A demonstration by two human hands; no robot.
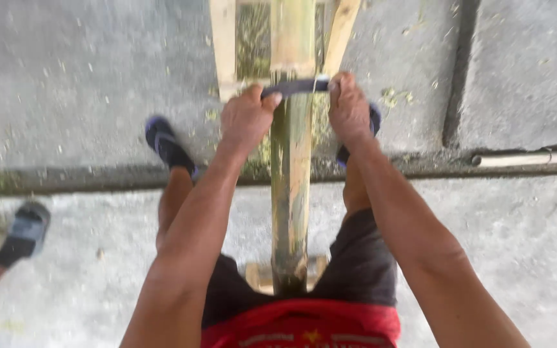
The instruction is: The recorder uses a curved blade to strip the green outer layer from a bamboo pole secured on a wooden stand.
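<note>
Two concrete slabs (66, 77) fill the ground, split by a dark groove that passes under the bamboo pole (290, 187) — the long green-and-tan stalk running up the middle of the view. Beneath the pole's far end sits a wooden frame (224, 51); its near end rests against a wooden block (258, 276) between the person's knees. Right of the pole a grey pipe (527, 158) lies along the groove. Far left of the pole stands another person's sandalled foot (26, 231). Across the pole lies a dark blade (296, 86) — the left hand (245, 120) is clenched on one end, the right hand (348, 108) clenched on the other
</note>
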